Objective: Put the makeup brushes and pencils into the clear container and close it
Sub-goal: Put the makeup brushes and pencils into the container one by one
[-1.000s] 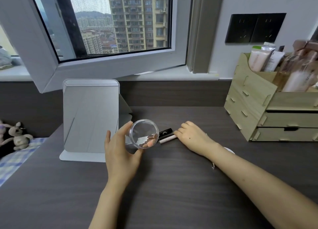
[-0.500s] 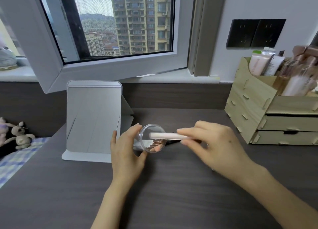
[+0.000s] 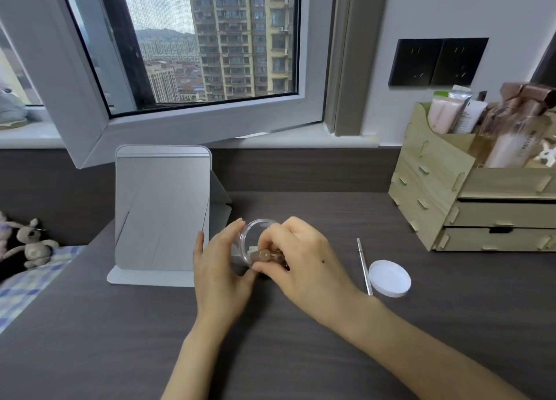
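Note:
My left hand (image 3: 219, 267) grips a clear round container (image 3: 255, 234), tipped so its open mouth faces me and to the right. My right hand (image 3: 301, 258) is at that mouth, fingers pinched on a brown-ended makeup pencil (image 3: 264, 254) that pokes out of the rim. Pale items show inside the container, partly hidden by my fingers. A thin silver makeup tool (image 3: 364, 267) lies on the desk to the right. Next to it rests the round white lid (image 3: 390, 282), flat on the desk.
A grey folding mirror (image 3: 162, 213) stands just left of my hands. A wooden organiser (image 3: 481, 201) with drawers, tubes and bottles fills the right back. An open window frame (image 3: 186, 129) overhangs the desk's rear. Plush toys (image 3: 30, 243) sit at the far left.
My right hand has carried a pale stick to the container's mouth and now pinches a brown-ended pencil there. The lid and silver tool have come into sight.

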Demonstrator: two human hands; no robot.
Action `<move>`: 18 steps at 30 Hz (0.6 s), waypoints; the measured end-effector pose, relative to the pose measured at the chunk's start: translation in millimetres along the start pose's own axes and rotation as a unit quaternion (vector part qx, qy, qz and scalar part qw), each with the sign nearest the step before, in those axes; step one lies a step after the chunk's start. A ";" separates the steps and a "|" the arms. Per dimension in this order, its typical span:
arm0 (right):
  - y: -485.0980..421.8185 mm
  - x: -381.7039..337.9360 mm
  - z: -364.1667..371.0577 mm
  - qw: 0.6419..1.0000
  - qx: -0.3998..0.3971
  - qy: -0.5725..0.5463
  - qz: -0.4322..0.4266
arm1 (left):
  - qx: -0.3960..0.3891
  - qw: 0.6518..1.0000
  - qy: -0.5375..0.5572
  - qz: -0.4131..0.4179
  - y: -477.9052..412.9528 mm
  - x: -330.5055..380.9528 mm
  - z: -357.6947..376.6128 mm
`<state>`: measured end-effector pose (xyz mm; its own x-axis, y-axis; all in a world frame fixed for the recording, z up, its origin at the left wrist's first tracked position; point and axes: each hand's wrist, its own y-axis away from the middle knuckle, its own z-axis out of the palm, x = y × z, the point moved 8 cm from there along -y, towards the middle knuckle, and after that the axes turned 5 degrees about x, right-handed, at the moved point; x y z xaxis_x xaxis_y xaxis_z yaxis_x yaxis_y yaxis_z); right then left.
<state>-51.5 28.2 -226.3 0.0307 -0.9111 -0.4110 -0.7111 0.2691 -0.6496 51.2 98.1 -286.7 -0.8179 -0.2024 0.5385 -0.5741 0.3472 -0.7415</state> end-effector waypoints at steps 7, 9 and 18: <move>1.7 -11.5 2.1 0.978 -0.026 0.158 -0.135 | 0.011 1.000 0.026 -0.001 0.8 2.1 -3.2; 3.5 -13.0 -1.6 0.973 -0.026 0.170 -0.155 | 0.009 1.000 0.023 0.005 1.0 4.1 -2.8; 46.9 106.5 4.0 0.963 -0.160 0.207 0.059 | 0.037 0.998 0.016 -0.052 -1.9 -5.7 -10.0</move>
<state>-78.8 -55.0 -303.1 -0.2998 -0.9440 -0.1376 -0.8743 0.3296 -0.3564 57.3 107.7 -284.4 -0.7529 -0.2040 0.6257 -0.6580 0.2564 -0.7081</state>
